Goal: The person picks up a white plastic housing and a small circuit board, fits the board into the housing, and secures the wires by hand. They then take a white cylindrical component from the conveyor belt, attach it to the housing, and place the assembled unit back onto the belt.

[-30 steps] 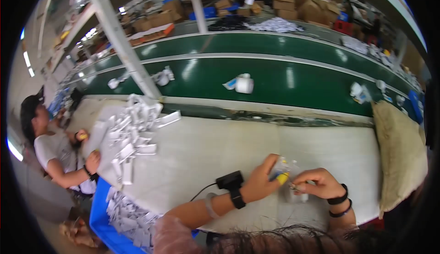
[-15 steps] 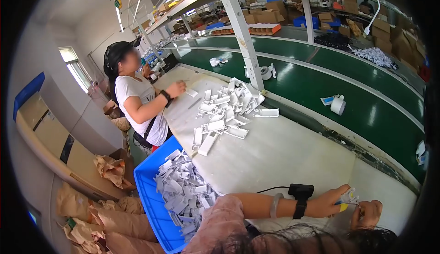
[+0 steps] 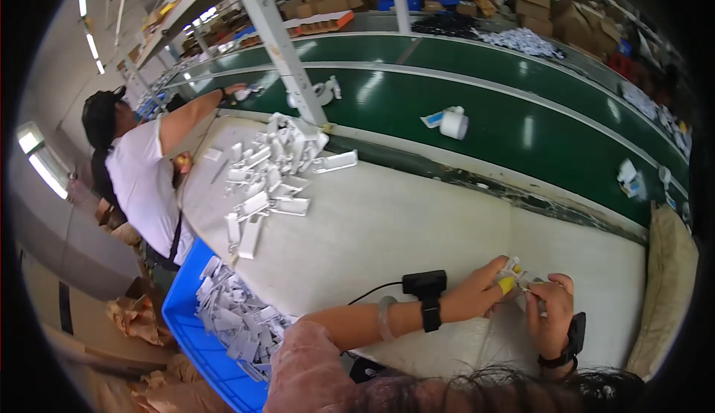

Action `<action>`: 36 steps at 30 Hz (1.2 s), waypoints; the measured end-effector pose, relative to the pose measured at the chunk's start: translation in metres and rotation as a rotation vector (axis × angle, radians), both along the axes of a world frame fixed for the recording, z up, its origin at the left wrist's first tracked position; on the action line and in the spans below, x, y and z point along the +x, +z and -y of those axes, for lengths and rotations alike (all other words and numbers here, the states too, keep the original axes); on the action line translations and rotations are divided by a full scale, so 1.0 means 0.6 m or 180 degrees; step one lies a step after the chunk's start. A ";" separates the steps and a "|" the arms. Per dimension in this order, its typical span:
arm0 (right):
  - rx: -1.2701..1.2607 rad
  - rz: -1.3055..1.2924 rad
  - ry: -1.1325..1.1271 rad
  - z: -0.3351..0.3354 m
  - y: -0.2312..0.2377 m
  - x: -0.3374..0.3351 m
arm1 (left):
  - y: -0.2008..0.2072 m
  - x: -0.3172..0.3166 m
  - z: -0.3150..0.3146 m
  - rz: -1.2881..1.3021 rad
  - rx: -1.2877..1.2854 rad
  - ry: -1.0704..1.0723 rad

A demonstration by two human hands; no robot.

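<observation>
Over the pale tabletop at the lower right, my left hand (image 3: 475,292) grips a small white plastic part (image 3: 512,265) between thumb and fingers. A yellow patch shows at the left thumb. My right hand (image 3: 553,313) meets it from the right, its fingers pinched together close against the part; whatever they hold is too small to name. A heap of white plastic housings (image 3: 272,163) lies farther off to the left on the table. Many similar white pieces fill a blue bin (image 3: 181,294) beside my left arm.
A green conveyor belt (image 3: 380,104) runs past the table's far edge, carrying a white cylindrical part (image 3: 453,123) and other pieces. A white post (image 3: 277,40) rises at that edge. A co-worker (image 3: 141,160) stands at the left. A tan cushion-like object (image 3: 663,294) borders the right.
The view has swung to the right, so the scene has shifted left. My right forearm now shows. The co-worker's arm has stretched out to the belt. My hands remain together at the part.
</observation>
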State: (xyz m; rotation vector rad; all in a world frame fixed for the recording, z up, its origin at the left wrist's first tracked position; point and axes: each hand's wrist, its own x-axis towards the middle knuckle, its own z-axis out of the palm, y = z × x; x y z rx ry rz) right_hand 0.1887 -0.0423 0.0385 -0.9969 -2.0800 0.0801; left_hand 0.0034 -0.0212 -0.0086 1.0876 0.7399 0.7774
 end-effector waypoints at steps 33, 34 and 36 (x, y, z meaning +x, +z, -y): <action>0.0315 0.0053 0.0240 -0.009 -0.023 0.017 | 0.013 -0.002 0.011 -0.0118 0.0735 -0.0332; 0.0348 0.0078 0.0229 -0.009 -0.021 0.017 | 0.013 0.000 0.011 -0.0174 0.0869 -0.0296; 0.0368 0.0109 0.0221 -0.010 -0.020 0.016 | 0.013 0.000 0.011 -0.0224 0.0992 -0.0257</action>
